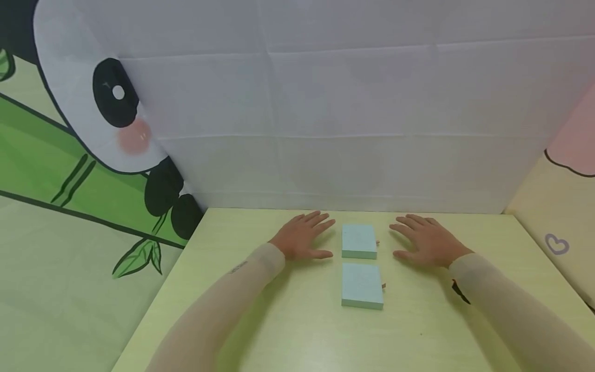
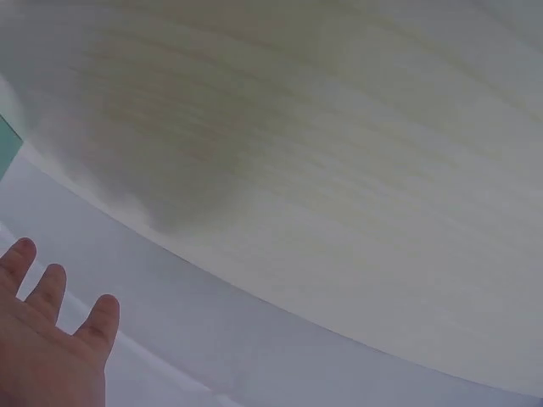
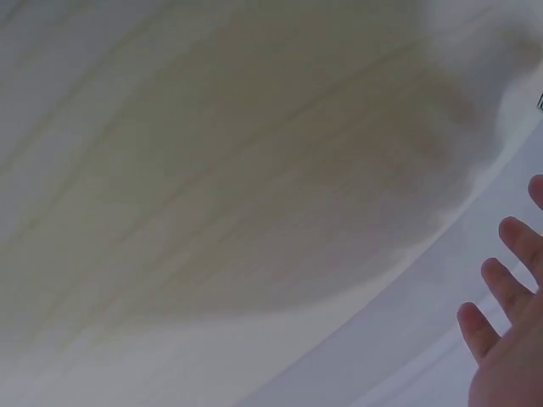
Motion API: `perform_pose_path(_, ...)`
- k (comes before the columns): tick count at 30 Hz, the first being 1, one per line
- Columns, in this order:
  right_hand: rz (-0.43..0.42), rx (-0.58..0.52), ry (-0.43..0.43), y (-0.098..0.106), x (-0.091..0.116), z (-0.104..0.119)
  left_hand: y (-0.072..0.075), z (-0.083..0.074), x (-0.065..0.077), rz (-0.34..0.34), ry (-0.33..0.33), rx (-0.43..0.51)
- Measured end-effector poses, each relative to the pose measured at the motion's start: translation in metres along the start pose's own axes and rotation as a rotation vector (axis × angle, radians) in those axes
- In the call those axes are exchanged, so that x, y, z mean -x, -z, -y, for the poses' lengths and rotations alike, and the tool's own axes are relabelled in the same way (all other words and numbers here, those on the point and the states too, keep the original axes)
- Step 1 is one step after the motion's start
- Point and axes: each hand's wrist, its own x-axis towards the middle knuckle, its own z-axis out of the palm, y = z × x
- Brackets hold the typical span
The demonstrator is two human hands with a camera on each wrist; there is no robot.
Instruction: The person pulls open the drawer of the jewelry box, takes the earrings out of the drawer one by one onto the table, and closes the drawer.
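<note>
Left hand [image 1: 304, 235]: fingers straight, spread wide; positioned left of, and apart from, the far blue block [image 1: 358, 238]. This block lies flat on the table [image 1: 288, 330], between both hands. The near blue block [image 1: 362, 283] lies just beside it, toward the person. Right hand [image 1: 425, 240]: fingers straight, spread; right of the far blue block, not touching.

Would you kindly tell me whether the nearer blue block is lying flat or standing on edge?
Flat: the nearer block shows its broad face upward above a thin front side.
</note>
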Motion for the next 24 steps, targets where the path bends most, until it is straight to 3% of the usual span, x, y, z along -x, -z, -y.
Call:
perform_pose_path(7, 0.018, -0.031, -0.022, 0.004, -0.008, 0.013, 0.003, -0.015, -0.008, -0.024, -0.014, 0.041)
perform_pose_path(14, 0.021, -0.032, -0.027, 0.002, -0.017, 0.024, 0.006, -0.031, -0.023, -0.002, -0.037, -0.003)
perform_pose_path(24, 0.015, -0.046, -0.022, 0.002, -0.024, 0.040, 0.002, -0.046, -0.032, 0.011, -0.066, -0.024)
